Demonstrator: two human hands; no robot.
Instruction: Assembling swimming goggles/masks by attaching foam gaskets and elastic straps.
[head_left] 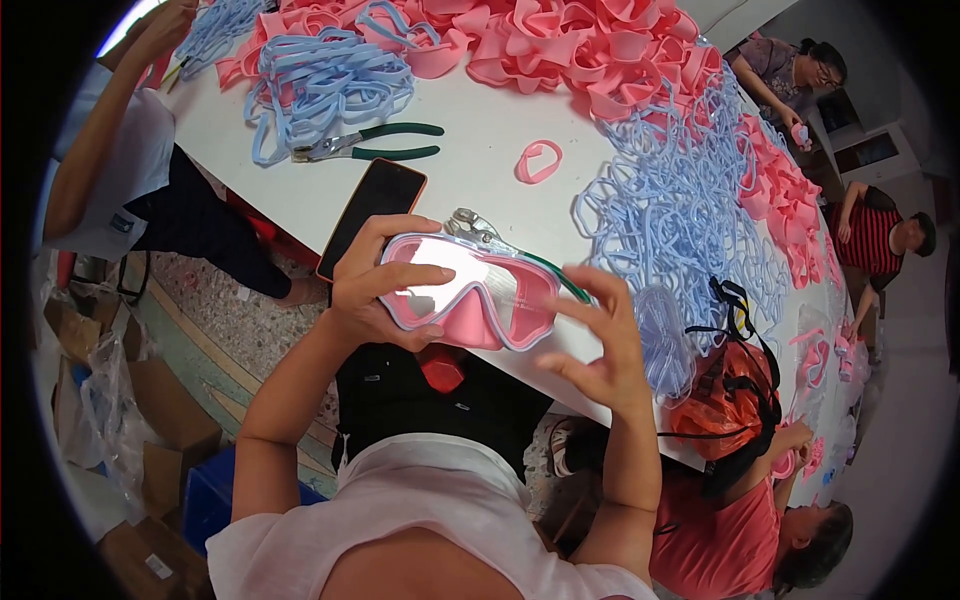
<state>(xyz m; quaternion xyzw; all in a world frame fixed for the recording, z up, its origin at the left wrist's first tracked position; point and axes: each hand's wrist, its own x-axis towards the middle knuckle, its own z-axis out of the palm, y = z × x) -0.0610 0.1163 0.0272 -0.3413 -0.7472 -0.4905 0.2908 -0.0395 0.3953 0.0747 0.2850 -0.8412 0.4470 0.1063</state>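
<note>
My left hand (362, 285) is closed around the left end of a diving mask (470, 322) with a pink skirt and a pale blue frame; the thumb lies over the shiny lens. My right hand (606, 350) is at the mask's right end with fingers apart. A fingertip overlaps the frame there, and I cannot tell whether it touches. Behind the mask lie pliers (474, 228) with green handles, partly covered by it. A dark phone (372, 215) in an orange-edged case rests on the table beside my left hand.
Another pair of green-handled pliers (325, 148) lies by bundled blue strips (330, 85). A pink ring (549, 174), piled pink skirts (590, 50), tangled blue strips (670, 190) and a red plastic bag (720, 405) are on the white table (480, 110). Several other people sit around it.
</note>
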